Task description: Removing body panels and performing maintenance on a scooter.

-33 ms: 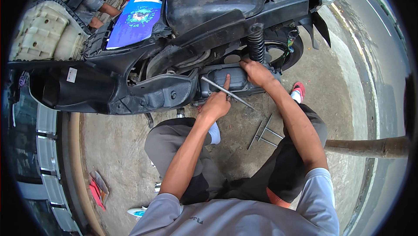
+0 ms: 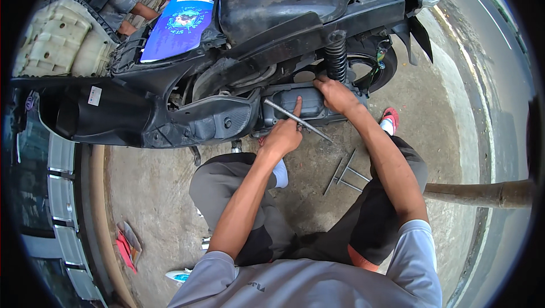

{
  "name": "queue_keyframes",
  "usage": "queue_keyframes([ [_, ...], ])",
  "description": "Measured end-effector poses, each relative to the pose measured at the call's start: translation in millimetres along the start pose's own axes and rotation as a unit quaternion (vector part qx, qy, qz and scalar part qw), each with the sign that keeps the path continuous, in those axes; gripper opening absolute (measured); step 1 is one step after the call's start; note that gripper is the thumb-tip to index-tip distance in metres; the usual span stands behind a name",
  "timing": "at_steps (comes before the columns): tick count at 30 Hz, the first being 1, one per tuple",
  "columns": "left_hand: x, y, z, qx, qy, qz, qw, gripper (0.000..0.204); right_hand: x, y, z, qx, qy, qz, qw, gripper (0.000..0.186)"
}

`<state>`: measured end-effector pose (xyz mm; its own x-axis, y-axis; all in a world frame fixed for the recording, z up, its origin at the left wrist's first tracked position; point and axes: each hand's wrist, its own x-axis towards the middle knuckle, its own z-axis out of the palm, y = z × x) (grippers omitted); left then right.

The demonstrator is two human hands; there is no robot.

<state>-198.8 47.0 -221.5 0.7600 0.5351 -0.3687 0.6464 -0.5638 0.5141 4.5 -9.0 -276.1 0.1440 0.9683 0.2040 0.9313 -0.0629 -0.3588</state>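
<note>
A partly stripped black motor scooter stands in front of me. My left hand is closed around a straight grey metal rod, and its index finger is stretched out over the dark grey engine-side cover. The rod slants across the cover toward the ground; the far side of my grip is hidden. My right hand rests at the cover's rear upper edge, below the black coil-spring shock absorber. Its fingers are bent in against the edge, and what they hold, if anything, cannot be seen.
Two T-handle wrenches lie on the concrete between my feet. A blue sheet covers part of the scooter. Pale plastic panels are at left, near another person's arm. A wooden pole juts in from the right.
</note>
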Motion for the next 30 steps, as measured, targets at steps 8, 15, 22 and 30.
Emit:
queue_keyframes([
  [8, -2, 5, 0, 0.003, -0.015, -0.007, 1.0, 0.077, -4, 1, -7, 0.019, 0.014, 0.001, 1.0, 0.039],
  [15, -1, 2, -1, 0.012, -0.015, -0.009, 1.0, 0.077, -3, -4, -7, 0.021, 0.044, -0.015, 0.999, 0.039],
  [22, -3, 2, -2, 0.02, -0.017, -0.004, 1.0, 0.077, -4, 5, -3, 0.018, 0.028, -0.011, 0.999, 0.04],
  [30, -1, 4, -3, 0.01, -0.034, -0.012, 0.999, 0.078, -5, -1, -12, 0.039, 0.023, -0.008, 0.999, 0.042],
])
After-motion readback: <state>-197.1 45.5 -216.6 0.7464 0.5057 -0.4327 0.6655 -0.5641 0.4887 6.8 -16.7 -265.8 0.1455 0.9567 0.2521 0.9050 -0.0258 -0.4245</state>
